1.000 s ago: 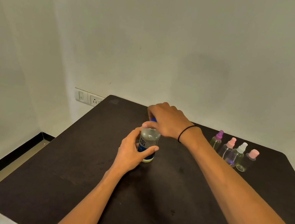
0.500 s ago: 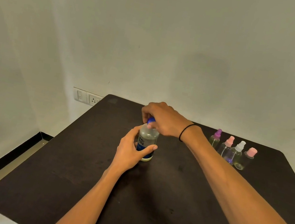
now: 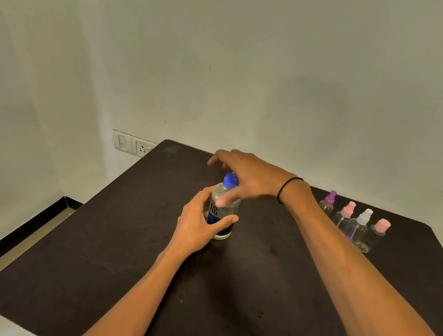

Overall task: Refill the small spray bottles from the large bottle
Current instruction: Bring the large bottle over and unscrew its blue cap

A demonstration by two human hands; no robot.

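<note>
while the left hand [image 3: 199,222] holds the large bottle [image 3: 222,212] upright on the dark table [image 3: 118,253], its thumb and fingers curled round the labelled body, the right hand [image 3: 245,177] is no longer closed over the top. a second ago, and half a second ago too, its fingers were bunched on the blue cap [image 3: 230,180] and hid most of it; now they are spread and relaxed, the thumb lying down the bottle's front, the other fingers reaching past the cap toward the wall, and nothing is pinched. the cap shows plainly and sits on the neck, so it is not off yet. i judge this as a re-grip between turns of unscrewing, though how far the thread has loosened cannot be told from here.

the bottle itself has not moved; it stands near the middle of the table, toward the far edge. the four small spray bottles [image 3: 352,222] stand in a row well apart to the right, all with their spray heads on: the purple-capped one [image 3: 330,199], two pink, one white. none has been opened, so no refilling has begun. opening the large bottle looks like the first step, and it is unfinished. a black band [image 3: 287,189] circles the right wrist.
</note>
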